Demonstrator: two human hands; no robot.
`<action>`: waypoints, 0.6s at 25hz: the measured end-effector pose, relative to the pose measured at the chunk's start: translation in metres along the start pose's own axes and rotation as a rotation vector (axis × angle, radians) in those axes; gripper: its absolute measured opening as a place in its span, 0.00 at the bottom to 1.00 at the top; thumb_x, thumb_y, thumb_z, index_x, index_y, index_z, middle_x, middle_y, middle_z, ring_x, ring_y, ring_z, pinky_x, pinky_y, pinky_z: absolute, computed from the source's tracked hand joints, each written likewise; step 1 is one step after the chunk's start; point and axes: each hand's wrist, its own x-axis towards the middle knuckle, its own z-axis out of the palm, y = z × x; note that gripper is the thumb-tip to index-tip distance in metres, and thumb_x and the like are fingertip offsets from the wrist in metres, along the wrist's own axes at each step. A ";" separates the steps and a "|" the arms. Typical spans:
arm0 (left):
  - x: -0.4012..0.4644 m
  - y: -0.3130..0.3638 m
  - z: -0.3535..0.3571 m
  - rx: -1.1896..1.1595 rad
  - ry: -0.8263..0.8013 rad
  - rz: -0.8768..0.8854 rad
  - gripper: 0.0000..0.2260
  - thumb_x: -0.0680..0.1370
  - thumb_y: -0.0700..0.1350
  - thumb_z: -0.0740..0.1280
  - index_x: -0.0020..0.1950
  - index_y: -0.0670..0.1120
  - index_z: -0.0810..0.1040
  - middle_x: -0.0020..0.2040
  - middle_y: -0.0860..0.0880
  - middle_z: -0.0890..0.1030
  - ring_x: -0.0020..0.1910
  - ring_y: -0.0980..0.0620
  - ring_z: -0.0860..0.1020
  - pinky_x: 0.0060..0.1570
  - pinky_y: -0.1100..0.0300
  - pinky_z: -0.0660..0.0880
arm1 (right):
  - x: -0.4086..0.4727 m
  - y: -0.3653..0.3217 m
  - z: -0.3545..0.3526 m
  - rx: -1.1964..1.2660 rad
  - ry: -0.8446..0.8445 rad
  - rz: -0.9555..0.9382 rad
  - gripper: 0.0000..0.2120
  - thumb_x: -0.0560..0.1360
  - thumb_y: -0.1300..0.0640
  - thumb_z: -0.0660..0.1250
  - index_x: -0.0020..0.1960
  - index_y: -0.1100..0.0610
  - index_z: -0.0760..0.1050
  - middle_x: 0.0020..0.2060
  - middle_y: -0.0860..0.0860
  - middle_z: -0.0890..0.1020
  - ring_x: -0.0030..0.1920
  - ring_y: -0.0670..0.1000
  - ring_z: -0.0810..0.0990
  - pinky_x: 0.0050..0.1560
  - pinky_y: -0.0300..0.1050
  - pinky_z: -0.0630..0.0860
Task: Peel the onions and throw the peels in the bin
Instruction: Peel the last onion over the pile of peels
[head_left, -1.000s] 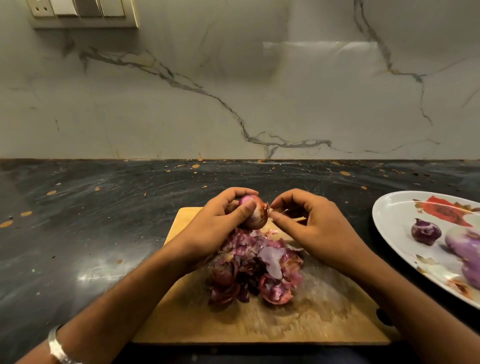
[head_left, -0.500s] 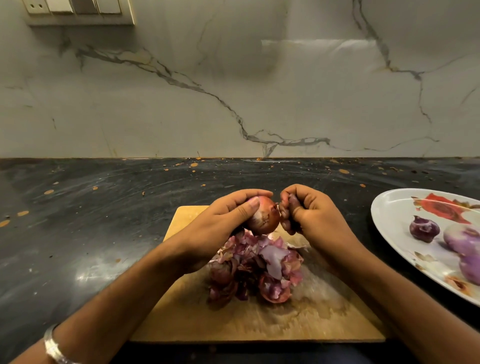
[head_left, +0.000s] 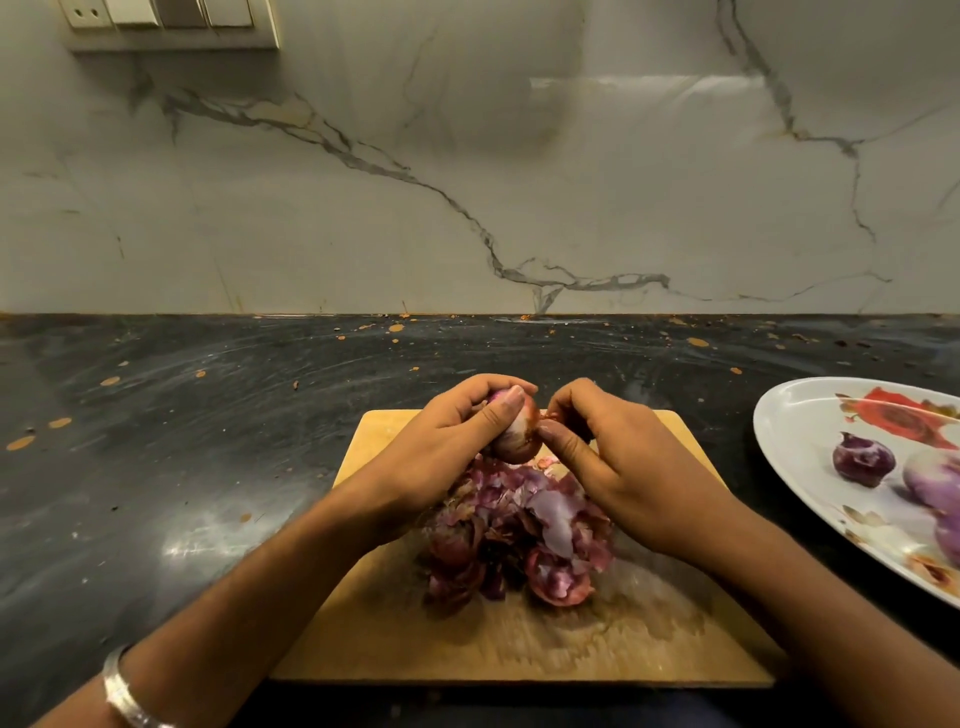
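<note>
1. Your left hand (head_left: 447, 441) grips the onion (head_left: 514, 434) above the far edge of the board (head_left: 395, 639), fingers wrapped over its top and thumb laid across its near face.
2. Your right hand (head_left: 618, 462) sits just right of the onion, thumb and fingers pinching a bit of skin at the onion's right end.
3. The peels (head_left: 519, 530) lie heaped in the middle of the board, directly under both hands.
4. The board rests on the dark worktop (head_left: 182, 441).
5. A plate (head_left: 800, 457) stands on the worktop right of the board, with peeled onions (head_left: 863, 458) on it.
6. A bangle (head_left: 124, 691) rings your left wrist, near the board's left corner.
</note>
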 end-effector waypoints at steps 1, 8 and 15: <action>0.000 0.000 0.001 0.020 -0.011 0.000 0.18 0.78 0.55 0.60 0.63 0.50 0.78 0.56 0.50 0.83 0.55 0.54 0.82 0.53 0.58 0.79 | -0.001 -0.001 0.001 -0.032 -0.022 -0.037 0.09 0.83 0.47 0.57 0.48 0.51 0.69 0.36 0.45 0.76 0.38 0.46 0.74 0.38 0.45 0.71; 0.000 0.000 0.005 0.085 -0.028 -0.015 0.21 0.80 0.58 0.56 0.59 0.47 0.80 0.55 0.48 0.84 0.57 0.51 0.82 0.62 0.48 0.76 | 0.002 -0.001 -0.001 -0.331 -0.102 -0.254 0.08 0.83 0.49 0.53 0.45 0.46 0.58 0.32 0.40 0.64 0.31 0.43 0.65 0.33 0.37 0.61; -0.003 -0.004 0.005 -0.011 -0.059 0.031 0.18 0.81 0.53 0.57 0.65 0.48 0.77 0.59 0.48 0.82 0.60 0.49 0.80 0.64 0.50 0.75 | 0.006 0.006 0.009 0.265 0.051 0.039 0.11 0.81 0.62 0.62 0.39 0.60 0.71 0.28 0.44 0.70 0.31 0.42 0.66 0.32 0.42 0.63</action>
